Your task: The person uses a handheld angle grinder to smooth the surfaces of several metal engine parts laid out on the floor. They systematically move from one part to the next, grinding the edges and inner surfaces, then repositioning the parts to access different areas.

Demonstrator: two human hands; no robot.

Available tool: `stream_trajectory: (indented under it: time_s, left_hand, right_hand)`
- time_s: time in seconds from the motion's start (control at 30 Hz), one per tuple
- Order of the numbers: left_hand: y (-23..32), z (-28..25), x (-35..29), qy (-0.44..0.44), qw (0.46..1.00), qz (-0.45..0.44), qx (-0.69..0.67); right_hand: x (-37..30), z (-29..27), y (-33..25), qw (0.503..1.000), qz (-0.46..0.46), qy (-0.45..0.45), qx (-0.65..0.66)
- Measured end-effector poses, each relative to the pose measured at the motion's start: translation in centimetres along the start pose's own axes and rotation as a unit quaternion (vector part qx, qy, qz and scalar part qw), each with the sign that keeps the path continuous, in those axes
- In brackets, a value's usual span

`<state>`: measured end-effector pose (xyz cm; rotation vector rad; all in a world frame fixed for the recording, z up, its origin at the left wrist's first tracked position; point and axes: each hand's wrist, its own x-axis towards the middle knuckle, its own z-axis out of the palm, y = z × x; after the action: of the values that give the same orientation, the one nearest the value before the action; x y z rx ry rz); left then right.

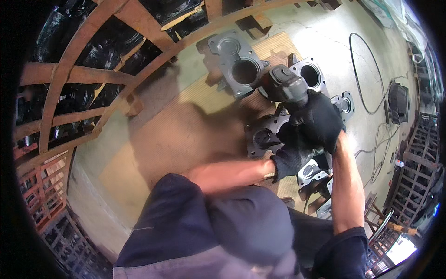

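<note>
The pale floor [337, 39] is carrying everything here, and a big brown-framed crate [60, 83] of black, shiny things is standing along the left side. A dark lattice rack [416, 156] is standing along the right. On the floor a wide cardboard sheet [162, 125] is spreading under part of the work area, probably sparing the metal from the bare ground.

Grey metal parts are lying around the hands: the far part [235, 58] is resting with its flat face and round openings turned upward, likely so that face can be reached from above; the near part [273, 126] is sitting just beside the left wrist; the right part [320, 74] is showing its round bore behind the tool. Well apart on the right, a black box [398, 97] is standing on the floor.

The dark power tool [287, 86] is hanging over the middle of these parts, its head pointing left; whether it is touching metal is unclear. The right hand [320, 121] is wrapping round its body, apparently for control. The left hand [297, 156] is crowding in just below, close to the right; I cannot tell what it is gripping. Smaller parts [308, 173] are lying beyond the left wrist, and a thin cable [351, 56] is looping across the floor.
</note>
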<state>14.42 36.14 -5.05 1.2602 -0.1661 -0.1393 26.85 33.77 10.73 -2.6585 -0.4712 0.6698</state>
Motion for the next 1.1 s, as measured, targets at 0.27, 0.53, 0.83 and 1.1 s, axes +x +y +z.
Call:
stream_trajectory:
  time_s: [0.27, 0.53, 0.83, 1.1]
  left_hand:
    - [0.3, -6.3, 0.0, 0.048, 0.998, -0.030, 0.017]
    - [-3.6, -7.3, -2.5, 0.005, 0.979, -0.061, 0.193]
    - [-7.0, -11.8, -4.4, -0.066, 0.913, -0.087, 0.393]
    - [-4.1, -13.3, -3.9, -0.046, 0.832, -0.011, 0.552]
  right_hand:
    - [1.8, 1.8, -1.9, 0.999, 0.006, -0.032, -0.004]
    - [6.0, 3.6, -2.8, 0.995, -0.021, -0.079, -0.060]
    - [5.6, 2.6, -3.2, 0.998, -0.006, -0.058, -0.034]
    - [2.6, 1.6, -2.0, 0.998, 0.026, -0.017, 0.054]
